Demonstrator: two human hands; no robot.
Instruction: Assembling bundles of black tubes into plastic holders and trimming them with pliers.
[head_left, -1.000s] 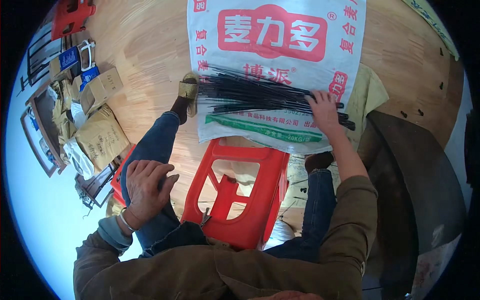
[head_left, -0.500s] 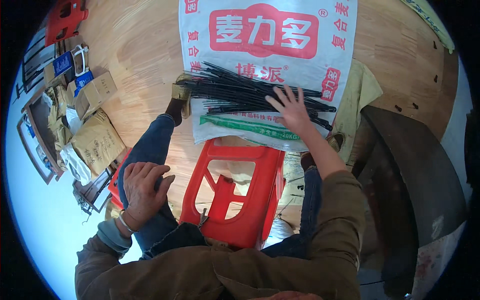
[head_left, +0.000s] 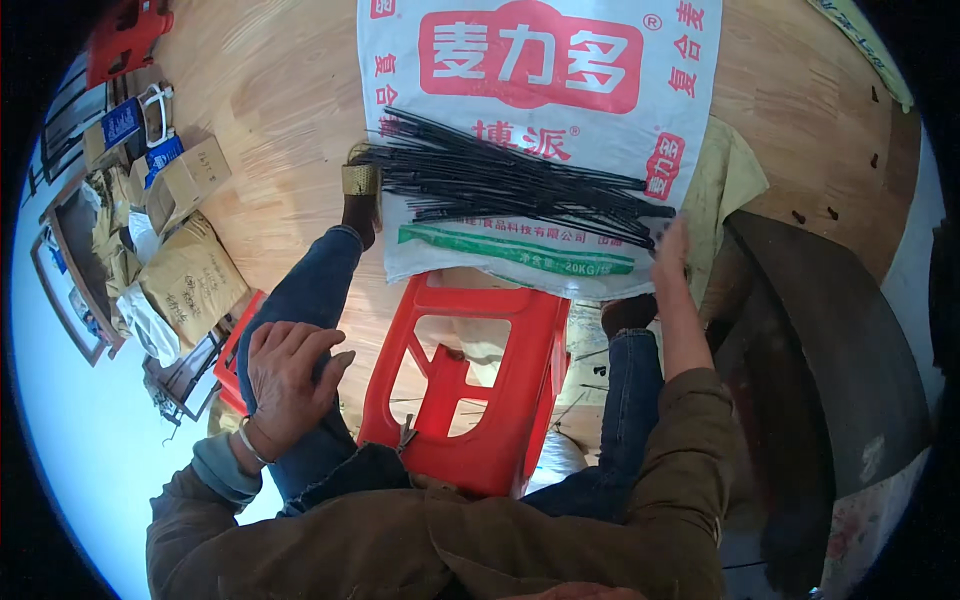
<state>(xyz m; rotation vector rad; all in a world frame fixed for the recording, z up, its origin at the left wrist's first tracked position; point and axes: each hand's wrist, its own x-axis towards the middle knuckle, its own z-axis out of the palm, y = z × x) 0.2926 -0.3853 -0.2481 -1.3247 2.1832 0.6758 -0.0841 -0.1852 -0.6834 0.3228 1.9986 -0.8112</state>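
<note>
A bundle of thin black rods [head_left: 510, 180] lies across a white woven sack [head_left: 540, 110] spread on the wooden floor. My right hand [head_left: 670, 250] reaches out to the right end of the rods, at the sack's lower right corner, fingers together and seen edge-on; I cannot tell if it grips any rods. My left hand [head_left: 290, 370] rests flat on my left knee, fingers apart, holding nothing. A red plastic stool [head_left: 480, 380] stands between my legs, just in front of the sack.
Brown paper bags [head_left: 190, 275] and cardboard boxes [head_left: 185, 180] are piled at the left. A yellowish cloth [head_left: 725, 180] lies under the sack's right edge. A dark curved panel [head_left: 830, 350] lies at the right. Another red item [head_left: 125, 35] sits top left.
My right hand slid from the right part of the rods toward their middle, then back out to their right end near the sack's corner. The left hand stayed on my knee.
</note>
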